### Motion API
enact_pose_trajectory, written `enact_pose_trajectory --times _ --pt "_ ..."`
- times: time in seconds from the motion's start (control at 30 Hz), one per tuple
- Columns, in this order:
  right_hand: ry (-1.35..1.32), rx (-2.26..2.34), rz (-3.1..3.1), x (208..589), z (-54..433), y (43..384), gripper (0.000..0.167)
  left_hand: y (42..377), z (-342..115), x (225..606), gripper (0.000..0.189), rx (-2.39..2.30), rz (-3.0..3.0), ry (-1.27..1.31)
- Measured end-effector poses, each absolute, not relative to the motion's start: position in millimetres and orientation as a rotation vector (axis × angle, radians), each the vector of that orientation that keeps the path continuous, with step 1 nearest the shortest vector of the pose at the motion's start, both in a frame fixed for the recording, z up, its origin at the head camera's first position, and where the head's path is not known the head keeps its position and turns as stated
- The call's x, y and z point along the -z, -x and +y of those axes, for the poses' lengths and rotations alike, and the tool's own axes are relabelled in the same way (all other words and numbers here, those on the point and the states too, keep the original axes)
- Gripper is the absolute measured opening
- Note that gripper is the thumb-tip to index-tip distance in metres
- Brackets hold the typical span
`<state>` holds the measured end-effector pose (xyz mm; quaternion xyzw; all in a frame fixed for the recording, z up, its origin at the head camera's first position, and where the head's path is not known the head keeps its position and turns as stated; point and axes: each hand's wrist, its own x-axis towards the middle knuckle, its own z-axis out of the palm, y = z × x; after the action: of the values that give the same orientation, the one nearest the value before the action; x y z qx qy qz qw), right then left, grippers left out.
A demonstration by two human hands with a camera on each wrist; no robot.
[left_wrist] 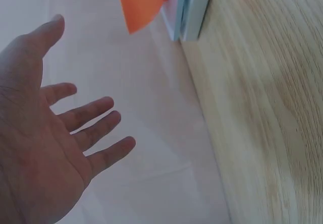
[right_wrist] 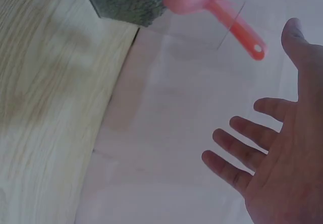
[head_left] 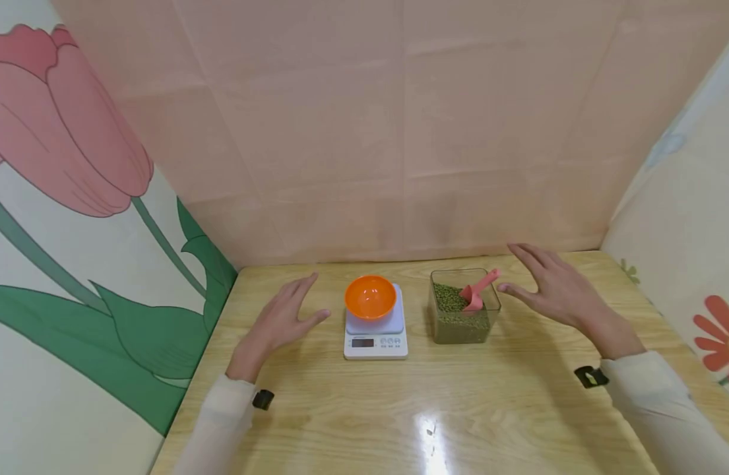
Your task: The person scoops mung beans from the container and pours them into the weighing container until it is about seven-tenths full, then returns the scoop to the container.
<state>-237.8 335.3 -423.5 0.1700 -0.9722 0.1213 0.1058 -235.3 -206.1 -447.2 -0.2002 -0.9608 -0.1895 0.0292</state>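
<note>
An orange bowl [head_left: 371, 298] sits on a white kitchen scale [head_left: 376, 347] with a dark display. To its right is a clear square container [head_left: 461, 330] holding green beans [head_left: 450, 298], which look like mung beans. A pink scoop [head_left: 475, 294] rests in the beans, its handle over the container's right rim. My left hand [head_left: 283, 316] hovers left of the scale with fingers spread, touching nothing. My right hand [head_left: 557, 290] is held to the right of the container, fingers extended, its thumb near the scoop handle but apart from it. Both palms show in the wrist views.
All of it stands on a wooden table [head_left: 352, 409]. A pinkish sheet [head_left: 400, 145] hangs behind the table's back edge. Side walls carry a tulip picture [head_left: 73, 119] on the left and a red flower [head_left: 726, 340] on the right.
</note>
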Motion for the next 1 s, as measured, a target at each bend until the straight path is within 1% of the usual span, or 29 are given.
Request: enact_pose_trajectory --times 0.47,0.7,1.0 --pt "-0.574 -0.402 -2.795 409 316 231 0.088 229 -193 450 0.081 0.696 -2.986 0.589" --pt "-0.612 -0.394 -2.790 406 310 229 0.085 223 -186 449 0.082 0.704 -3.010 0.604" --pt "-0.699 -0.356 -2.778 402 306 227 0.082 218 -179 453 0.077 0.716 -3.002 0.632"
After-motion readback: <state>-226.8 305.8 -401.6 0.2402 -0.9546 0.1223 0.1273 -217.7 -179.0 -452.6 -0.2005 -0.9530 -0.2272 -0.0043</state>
